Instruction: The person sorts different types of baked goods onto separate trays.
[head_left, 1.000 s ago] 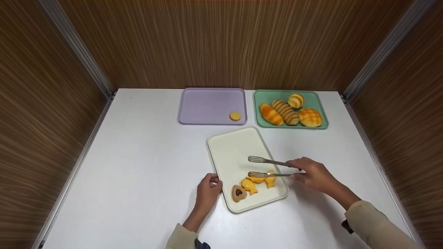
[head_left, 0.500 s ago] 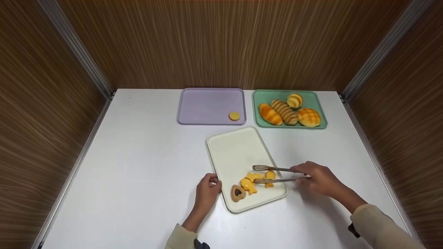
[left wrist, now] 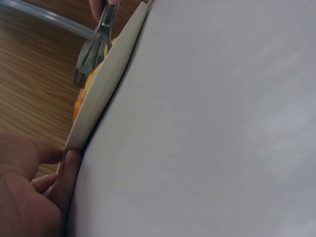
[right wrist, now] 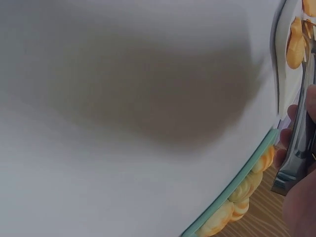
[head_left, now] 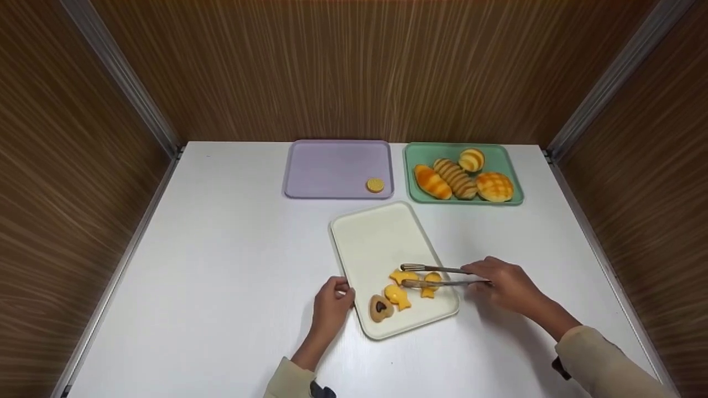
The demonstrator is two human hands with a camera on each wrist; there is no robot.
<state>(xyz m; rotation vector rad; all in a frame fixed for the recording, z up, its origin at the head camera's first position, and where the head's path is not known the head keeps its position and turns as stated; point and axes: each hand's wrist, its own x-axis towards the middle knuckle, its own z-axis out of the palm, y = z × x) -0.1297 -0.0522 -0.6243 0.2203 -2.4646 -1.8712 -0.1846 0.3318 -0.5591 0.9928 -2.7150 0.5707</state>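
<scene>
My left hand (head_left: 330, 307) pinches the left rim of a cream tray (head_left: 376, 232), with thumb and fingers at its edge in the left wrist view. Metal tongs (head_left: 451, 283) are in the grip of my right hand (head_left: 506, 284), their two arms slightly apart. The tips reach over yellow fish-shaped pieces at the tray's near end. One fish piece (head_left: 403, 276) lies between the tips in the head view; another fish piece (head_left: 428, 293) is partly hidden under the lower arm. A third fish piece (head_left: 397, 297) lies beside a brown heart-shaped cookie (head_left: 375, 314).
Behind the cream tray stands a lilac tray (head_left: 332, 168) with one round yellow cookie (head_left: 375, 185). To its right, a green tray (head_left: 506, 160) bears several breads, among them a striped loaf (head_left: 456, 178). Wood-grain panels (head_left: 354, 72) enclose the white table (head_left: 221, 265) at back and sides.
The tongs came nearer to me, then shifted slightly away and left, their arms closing in. The fish piece at their tips moved a little left. My left hand stays at the tray's rim.
</scene>
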